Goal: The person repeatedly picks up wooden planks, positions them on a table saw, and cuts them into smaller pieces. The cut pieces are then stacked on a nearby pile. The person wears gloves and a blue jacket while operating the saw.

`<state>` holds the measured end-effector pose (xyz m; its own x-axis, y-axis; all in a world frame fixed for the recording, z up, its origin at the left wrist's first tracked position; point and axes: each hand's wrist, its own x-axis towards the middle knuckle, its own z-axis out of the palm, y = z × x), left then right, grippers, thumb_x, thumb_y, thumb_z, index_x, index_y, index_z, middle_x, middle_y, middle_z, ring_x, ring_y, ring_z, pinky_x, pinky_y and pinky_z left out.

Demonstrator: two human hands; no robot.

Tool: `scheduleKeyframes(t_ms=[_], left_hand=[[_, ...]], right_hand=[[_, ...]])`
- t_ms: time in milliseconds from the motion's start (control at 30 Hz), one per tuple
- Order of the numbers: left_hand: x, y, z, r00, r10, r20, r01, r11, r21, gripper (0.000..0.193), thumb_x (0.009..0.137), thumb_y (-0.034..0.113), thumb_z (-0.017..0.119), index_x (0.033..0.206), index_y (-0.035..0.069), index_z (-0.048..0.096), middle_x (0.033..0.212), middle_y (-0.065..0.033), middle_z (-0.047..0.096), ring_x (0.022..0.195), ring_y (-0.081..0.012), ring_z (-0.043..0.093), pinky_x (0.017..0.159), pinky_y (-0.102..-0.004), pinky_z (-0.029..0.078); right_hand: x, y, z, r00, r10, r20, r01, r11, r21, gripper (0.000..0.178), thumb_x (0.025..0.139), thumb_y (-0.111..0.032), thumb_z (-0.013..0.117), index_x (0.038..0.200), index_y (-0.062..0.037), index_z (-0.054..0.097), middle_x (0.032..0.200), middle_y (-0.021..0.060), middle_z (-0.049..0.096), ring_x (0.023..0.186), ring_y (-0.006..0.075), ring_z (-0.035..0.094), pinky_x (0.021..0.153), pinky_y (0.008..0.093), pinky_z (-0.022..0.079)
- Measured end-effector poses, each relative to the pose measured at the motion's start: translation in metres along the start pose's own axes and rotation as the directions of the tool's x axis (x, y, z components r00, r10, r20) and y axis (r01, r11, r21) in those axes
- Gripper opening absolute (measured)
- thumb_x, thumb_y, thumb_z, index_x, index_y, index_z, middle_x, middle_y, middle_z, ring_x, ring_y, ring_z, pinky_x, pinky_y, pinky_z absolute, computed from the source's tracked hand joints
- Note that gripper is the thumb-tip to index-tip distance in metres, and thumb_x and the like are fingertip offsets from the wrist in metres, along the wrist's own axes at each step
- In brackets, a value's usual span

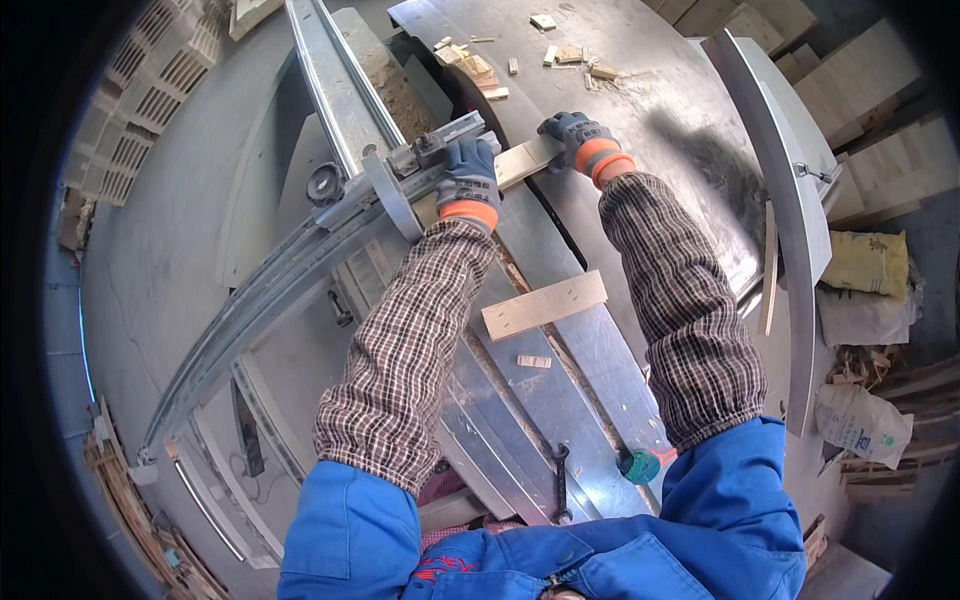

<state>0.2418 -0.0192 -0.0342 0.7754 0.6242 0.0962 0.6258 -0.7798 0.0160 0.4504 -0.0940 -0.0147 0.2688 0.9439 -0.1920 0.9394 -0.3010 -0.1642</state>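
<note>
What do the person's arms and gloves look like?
The left glove and right glove have dark blue fingers, grey backs with dark printing, and bright orange cuffs. Baggy brown-and-white checked sleeve covers go over the forearms, and plain blue jacket sleeves show above them.

The grey floor is bordered by pale slotted stacks at left; wooden boards are placed at right.

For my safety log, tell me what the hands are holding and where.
A pale wooden board: the right hand grips its right end; the left hand is by its left part, exact grip hidden.
</note>
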Motion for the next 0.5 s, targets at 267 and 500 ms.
scheduleKeyframes(t_ms=[267,500], left_hand=[[0.001,-0.003,0.003,0.998,0.029,-0.051,-0.029,1.000,0.012,0.060,0.072,0.029,0.078,0.121,0.010,0.049,0.124,-0.0119,0.044,0.125,-0.0316,0.037,0.106,-0.0396,0.039],[0.005,-0.004,0.014,0.997,0.003,-0.078,-0.006,0.999,-0.041,0.060,0.072,0.028,0.077,0.122,0.009,0.049,0.126,-0.0124,0.044,0.124,-0.0317,0.038,0.105,-0.0400,0.039]], right_hand=[[0.007,0.005,0.007,0.999,-0.040,-0.007,0.040,0.999,-0.026,0.074,0.061,-0.028,0.089,0.128,-0.0188,0.059,0.126,0.0084,0.060,0.120,0.0330,0.054,0.099,0.0425,0.047],[0.008,0.003,0.001,0.999,-0.029,0.044,0.032,0.997,-0.071,0.073,0.065,-0.034,0.086,0.131,-0.0184,0.057,0.128,0.0095,0.058,0.120,0.0336,0.054,0.099,0.0432,0.047]])
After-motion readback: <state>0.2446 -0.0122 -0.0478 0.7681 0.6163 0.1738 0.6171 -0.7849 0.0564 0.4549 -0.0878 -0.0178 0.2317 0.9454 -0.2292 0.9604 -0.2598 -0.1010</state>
